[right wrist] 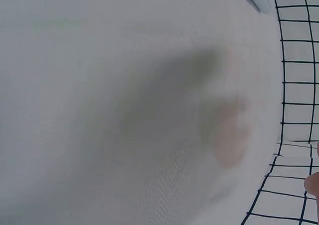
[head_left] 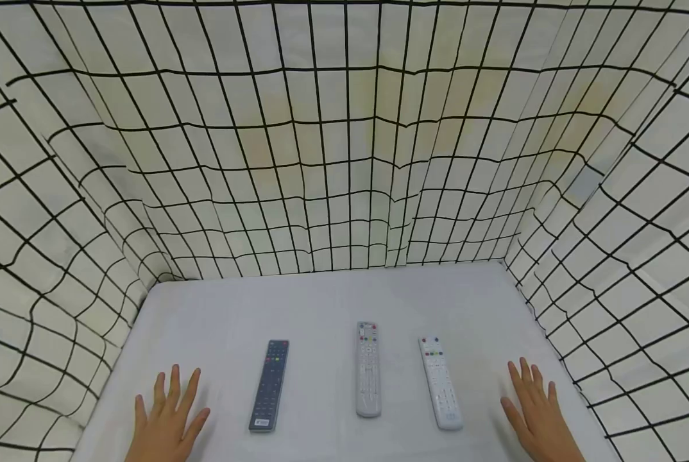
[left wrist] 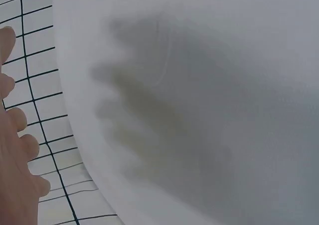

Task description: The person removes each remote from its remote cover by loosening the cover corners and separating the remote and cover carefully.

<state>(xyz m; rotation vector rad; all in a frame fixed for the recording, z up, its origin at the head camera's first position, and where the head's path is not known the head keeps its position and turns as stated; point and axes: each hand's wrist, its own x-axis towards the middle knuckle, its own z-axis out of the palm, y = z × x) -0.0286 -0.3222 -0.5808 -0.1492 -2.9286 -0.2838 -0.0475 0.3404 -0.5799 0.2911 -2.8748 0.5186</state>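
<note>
Three remote controls lie apart on the white table. The dark remote control (head_left: 269, 386) is on the left, a grey-white remote control (head_left: 368, 371) is in the middle, and a white remote control (head_left: 440, 384) is slightly tilted on the right. To the left of the dark one, my left hand (head_left: 165, 420) is held with fingers spread and nothing in it; its shadow falls on the table in the left wrist view. My right hand (head_left: 537, 410), fingers extended and holding nothing, is right of the white remote. Only fingertips (right wrist: 312, 184) of it show in the right wrist view.
A white tabletop (head_left: 321, 298) stretches under the hands and remotes. White cloth walls with a black grid (head_left: 333, 147) enclose it at the back and both sides. One end of a light remote shows at the top of the right wrist view.
</note>
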